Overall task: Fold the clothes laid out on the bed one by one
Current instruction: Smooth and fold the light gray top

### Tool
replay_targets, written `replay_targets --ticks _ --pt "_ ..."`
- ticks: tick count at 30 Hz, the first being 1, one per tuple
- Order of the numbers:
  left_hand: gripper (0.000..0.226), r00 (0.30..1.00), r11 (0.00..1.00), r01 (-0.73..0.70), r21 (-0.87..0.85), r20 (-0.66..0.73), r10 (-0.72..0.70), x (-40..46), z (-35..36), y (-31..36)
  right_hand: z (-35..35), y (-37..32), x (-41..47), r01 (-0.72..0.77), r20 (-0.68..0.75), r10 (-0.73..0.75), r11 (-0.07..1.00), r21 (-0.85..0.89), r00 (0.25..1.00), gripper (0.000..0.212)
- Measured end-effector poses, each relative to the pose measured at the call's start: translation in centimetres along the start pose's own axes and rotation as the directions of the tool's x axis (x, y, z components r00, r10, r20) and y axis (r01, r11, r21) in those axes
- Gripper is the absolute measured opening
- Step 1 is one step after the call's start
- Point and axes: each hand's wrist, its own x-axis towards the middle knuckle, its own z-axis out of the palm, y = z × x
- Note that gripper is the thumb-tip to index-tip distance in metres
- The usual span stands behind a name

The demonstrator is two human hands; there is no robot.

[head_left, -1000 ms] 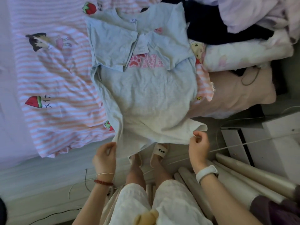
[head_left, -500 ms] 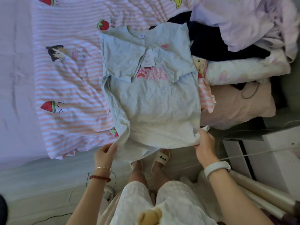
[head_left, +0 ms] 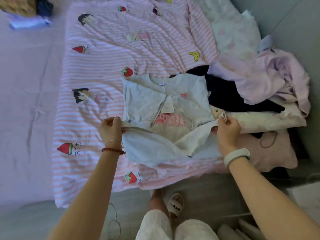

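Both hands, left [head_left: 110, 129] and right [head_left: 227, 126], fingers pinching the hem corners, have carried the shirt's [head_left: 166, 104] bottom up over its middle on the bed [head_left: 90, 104], half-finishing the fold.

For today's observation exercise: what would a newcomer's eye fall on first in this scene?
Two hands, left hand and right hand, pinch the hem of a pale blue T-shirt mid-bed, folding it upward. Beneath lies a pink striped quilt; unfolded clothes pile at the right.

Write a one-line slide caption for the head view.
Both hands, left and right, lift the pale T-shirt's hem up over its body on the striped quilt.
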Motion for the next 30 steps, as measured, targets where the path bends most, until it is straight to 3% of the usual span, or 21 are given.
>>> replay_targets --ticks 7,10,12,15,18,21,23,25,27,28,30 --pt "0.013 0.999 0.992 0.012 -0.127 0.033 -0.008 10.9 7.9 6.6 8.4 -6.2 9.7 -0.006 -0.075 0.008 0.999 0.035 0.997 0.019" --pt "0.007 0.995 0.96 0.104 -0.261 0.037 -0.098 15.9 10.5 7.2 11.6 -6.7 14.5 -0.059 -0.076 0.064 0.996 0.067 0.995 0.023" --pt "0.019 0.982 0.95 0.182 -0.253 0.09 -0.164 18.7 12.0 6.4 13.2 -6.3 16.6 -0.097 -0.02 0.099 0.99 0.1 0.995 0.023" --pt "0.038 0.995 0.988 0.075 0.134 0.06 -0.084 21.2 13.0 3.6 14.5 -4.4 17.7 -0.075 0.115 0.082 0.995 -0.068 0.99 0.043" --pt "0.046 0.995 0.894 -0.044 0.446 0.103 -0.002 21.9 12.4 0.7 14.8 -2.3 17.2 0.144 0.224 -0.056 0.905 -0.401 0.973 0.048" --pt "0.067 0.986 0.823 0.032 0.567 0.118 -0.12 21.6 11.7 -0.9 15.8 -1.3 16.4 0.459 0.443 -0.209 0.666 -0.588 0.872 0.043" --pt "0.071 0.983 0.829 0.039 0.558 0.128 -0.132 20.3 11.0 -1.9 17.4 -1.2 15.8 0.61 0.588 -0.241 0.542 -0.578 0.772 0.04" --pt "0.064 0.986 0.857 0.051 0.513 0.11 -0.125 18.7 9.9 -2.7 19.8 -1.5 14.7 0.715 0.702 -0.253 0.484 -0.504 0.666 0.036" --pt "0.044 0.988 0.867 0.057 0.495 0.094 -0.119 17.2 8.9 -3.6 22.4 -1.7 13.6 0.792 0.782 -0.259 0.434 -0.43 0.567 0.036" --pt "0.033 0.989 0.866 0.05 0.497 0.098 -0.114 16.6 8.4 -4.1 23.7 -1.7 13.4 0.816 0.811 -0.24 0.399 -0.419 0.533 0.038" --pt "0.033 0.99 0.848 0.029 0.528 0.104 -0.099 15.6 7.7 -4.9 26.2 -1.7 13.5 0.838 0.841 -0.164 0.304 -0.454 0.515 0.044"
